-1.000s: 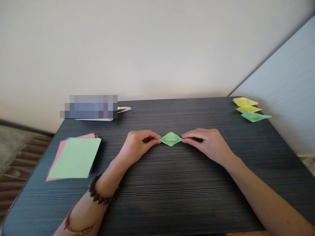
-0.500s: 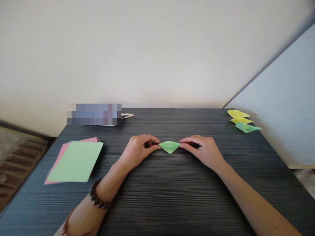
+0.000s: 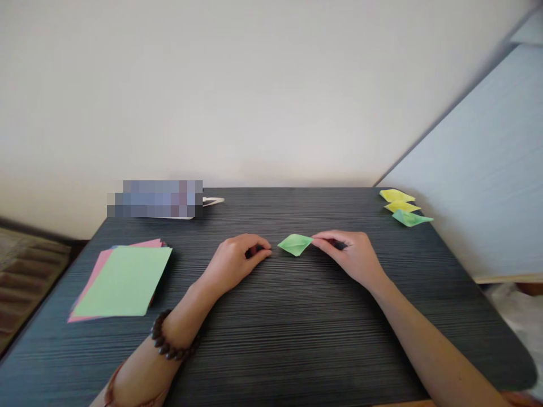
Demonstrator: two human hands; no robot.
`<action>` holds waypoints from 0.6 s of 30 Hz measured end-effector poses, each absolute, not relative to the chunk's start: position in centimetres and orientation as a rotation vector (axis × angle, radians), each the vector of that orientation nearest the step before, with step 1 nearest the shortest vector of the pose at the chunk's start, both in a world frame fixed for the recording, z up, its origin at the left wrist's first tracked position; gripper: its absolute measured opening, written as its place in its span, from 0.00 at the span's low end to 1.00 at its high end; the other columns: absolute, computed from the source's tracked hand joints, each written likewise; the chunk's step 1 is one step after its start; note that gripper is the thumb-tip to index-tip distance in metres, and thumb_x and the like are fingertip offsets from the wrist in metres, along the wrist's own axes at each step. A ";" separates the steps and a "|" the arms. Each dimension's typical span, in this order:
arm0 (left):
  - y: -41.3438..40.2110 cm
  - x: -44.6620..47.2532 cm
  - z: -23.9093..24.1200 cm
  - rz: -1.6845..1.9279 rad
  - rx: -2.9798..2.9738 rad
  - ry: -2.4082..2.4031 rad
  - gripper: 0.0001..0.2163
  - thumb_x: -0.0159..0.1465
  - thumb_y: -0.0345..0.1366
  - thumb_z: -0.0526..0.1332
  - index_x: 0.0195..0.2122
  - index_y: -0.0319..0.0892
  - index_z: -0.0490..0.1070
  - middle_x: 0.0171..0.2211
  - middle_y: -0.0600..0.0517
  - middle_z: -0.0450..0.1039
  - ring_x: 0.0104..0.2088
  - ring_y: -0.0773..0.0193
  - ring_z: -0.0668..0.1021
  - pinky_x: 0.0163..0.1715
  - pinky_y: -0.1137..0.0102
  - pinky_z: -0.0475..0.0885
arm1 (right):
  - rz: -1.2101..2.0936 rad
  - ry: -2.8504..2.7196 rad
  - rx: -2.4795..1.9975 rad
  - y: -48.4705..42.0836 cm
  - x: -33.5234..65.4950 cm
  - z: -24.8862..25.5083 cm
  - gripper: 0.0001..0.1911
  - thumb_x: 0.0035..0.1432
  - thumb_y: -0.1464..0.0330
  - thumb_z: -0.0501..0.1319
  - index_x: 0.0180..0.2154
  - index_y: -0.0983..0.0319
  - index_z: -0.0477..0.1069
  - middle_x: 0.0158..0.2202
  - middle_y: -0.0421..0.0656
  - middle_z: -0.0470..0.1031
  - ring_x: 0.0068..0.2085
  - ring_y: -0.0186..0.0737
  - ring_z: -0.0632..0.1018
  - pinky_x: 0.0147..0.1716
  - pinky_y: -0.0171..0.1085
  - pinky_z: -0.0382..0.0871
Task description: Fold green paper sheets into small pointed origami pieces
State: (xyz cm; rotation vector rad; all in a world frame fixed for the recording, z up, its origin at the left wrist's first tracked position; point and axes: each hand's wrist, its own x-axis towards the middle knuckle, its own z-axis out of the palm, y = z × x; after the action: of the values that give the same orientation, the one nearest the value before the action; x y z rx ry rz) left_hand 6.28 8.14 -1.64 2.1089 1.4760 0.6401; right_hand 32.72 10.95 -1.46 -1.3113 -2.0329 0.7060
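Between my hands is a small green origami paper boat point(image 3: 295, 245), pointed at both ends. My right hand point(image 3: 350, 251) pinches its right tip between thumb and fingers, the boat just above or on the dark table. My left hand point(image 3: 237, 257) is a short gap to the left of the boat's free tip. It holds nothing, and its thumb and fingertips are slightly apart. A beaded bracelet point(image 3: 169, 339) circles my left wrist.
Left on the dark table point(image 3: 271, 339) lies a stack of coloured paper, a green sheet point(image 3: 123, 282) over a pink sheet point(image 3: 95, 271). A blurred-out object point(image 3: 159, 199) sits at the back left. Two yellow folded papers point(image 3: 396, 196) and a green folded paper point(image 3: 410, 218) lie back right.
My left hand has let go of the boat's left tip and drawn slightly left. The right hand still holds the boat, now tilted up a little on the right.
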 end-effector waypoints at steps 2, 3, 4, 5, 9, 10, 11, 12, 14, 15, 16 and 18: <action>8.0 6.5 -1.5 0.604 2.132 1.477 0.08 0.64 0.40 0.57 0.39 0.46 0.74 0.36 0.54 0.76 0.32 0.67 0.74 0.32 0.74 0.67 | 0.699 -1.950 -1.416 10.9 35.2 -1.3 0.11 0.56 0.59 0.61 0.36 0.57 0.78 0.36 0.39 0.81 0.37 0.41 0.80 0.39 0.37 0.72; 7.9 6.7 -1.5 0.587 2.145 1.470 0.09 0.64 0.39 0.56 0.40 0.46 0.73 0.37 0.55 0.76 0.34 0.66 0.75 0.33 0.74 0.67 | 0.682 -1.882 -1.490 10.8 37.0 -1.2 0.12 0.55 0.58 0.62 0.37 0.57 0.78 0.36 0.40 0.81 0.37 0.40 0.80 0.39 0.37 0.72; 7.8 6.8 -1.5 0.582 2.159 1.458 0.09 0.65 0.39 0.55 0.41 0.47 0.73 0.39 0.55 0.75 0.36 0.66 0.75 0.34 0.74 0.68 | 0.661 -1.804 -1.580 10.6 39.0 -1.0 0.14 0.54 0.56 0.62 0.37 0.57 0.78 0.35 0.40 0.81 0.35 0.40 0.80 0.38 0.37 0.73; 7.8 6.9 -1.6 0.583 2.177 1.442 0.09 0.65 0.39 0.55 0.41 0.47 0.72 0.40 0.55 0.75 0.37 0.66 0.75 0.36 0.74 0.68 | 0.618 -1.755 -1.646 10.4 41.2 -0.7 0.16 0.53 0.55 0.62 0.38 0.58 0.78 0.32 0.41 0.80 0.33 0.40 0.80 0.36 0.37 0.73; 7.5 7.5 -1.9 0.555 2.252 1.340 0.09 0.66 0.39 0.53 0.42 0.47 0.71 0.41 0.56 0.74 0.39 0.66 0.75 0.39 0.73 0.68 | 0.407 -1.569 -1.846 9.0 49.2 0.8 0.21 0.53 0.53 0.60 0.40 0.63 0.77 0.29 0.44 0.79 0.28 0.39 0.78 0.30 0.38 0.73; 7.4 7.7 -1.9 0.550 2.271 1.311 0.09 0.66 0.39 0.53 0.42 0.47 0.71 0.41 0.56 0.74 0.40 0.66 0.75 0.40 0.73 0.68 | 0.373 -1.525 -1.880 8.8 50.6 1.0 0.22 0.54 0.53 0.60 0.41 0.63 0.77 0.29 0.44 0.79 0.28 0.39 0.78 0.29 0.37 0.73; 7.3 7.8 -1.9 0.549 2.287 1.287 0.09 0.67 0.39 0.52 0.42 0.47 0.71 0.41 0.55 0.74 0.40 0.66 0.75 0.41 0.72 0.68 | 0.358 -1.500 -1.909 8.7 51.7 1.0 0.22 0.53 0.53 0.60 0.40 0.63 0.77 0.30 0.45 0.79 0.28 0.39 0.78 0.28 0.37 0.73; 7.2 8.0 -1.9 0.547 2.301 1.265 0.09 0.67 0.39 0.52 0.42 0.47 0.71 0.41 0.55 0.74 0.40 0.66 0.75 0.41 0.72 0.68 | 0.346 -1.480 -1.930 8.7 52.5 0.8 0.22 0.53 0.53 0.60 0.39 0.63 0.77 0.30 0.45 0.79 0.28 0.39 0.78 0.28 0.37 0.73; 7.1 8.3 -1.9 0.543 2.322 1.240 0.09 0.67 0.38 0.52 0.42 0.47 0.71 0.41 0.55 0.73 0.40 0.66 0.75 0.41 0.72 0.68 | 0.345 -1.463 -1.957 9.0 53.4 0.1 0.21 0.52 0.54 0.61 0.40 0.63 0.77 0.29 0.45 0.79 0.27 0.39 0.78 0.27 0.37 0.73; 7.0 8.4 -1.9 0.540 2.328 1.237 0.09 0.67 0.38 0.52 0.42 0.46 0.71 0.41 0.55 0.73 0.40 0.66 0.75 0.41 0.72 0.68 | 0.351 -1.461 -1.965 9.3 53.6 -0.4 0.21 0.53 0.54 0.60 0.40 0.64 0.77 0.29 0.45 0.79 0.27 0.39 0.78 0.27 0.37 0.74; 7.0 8.4 -1.9 0.538 2.332 1.237 0.09 0.67 0.38 0.52 0.42 0.46 0.71 0.41 0.54 0.73 0.40 0.65 0.75 0.41 0.71 0.68 | 0.354 -1.461 -1.972 9.6 53.7 -1.0 0.22 0.53 0.54 0.60 0.40 0.64 0.77 0.28 0.44 0.79 0.26 0.39 0.78 0.26 0.37 0.74; 7.0 8.5 -1.9 0.532 2.334 1.236 0.09 0.67 0.38 0.52 0.42 0.46 0.71 0.41 0.54 0.73 0.41 0.65 0.75 0.41 0.71 0.68 | 0.337 -1.471 -1.987 10.3 53.8 -2.0 0.22 0.54 0.54 0.59 0.39 0.65 0.77 0.27 0.45 0.79 0.25 0.39 0.78 0.25 0.37 0.74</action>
State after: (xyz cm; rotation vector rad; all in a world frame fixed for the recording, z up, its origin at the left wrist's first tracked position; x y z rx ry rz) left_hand 8.48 7.00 -1.89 2.3341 1.2359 0.5323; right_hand 53.84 10.26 -1.96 -1.9872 -1.4706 0.3368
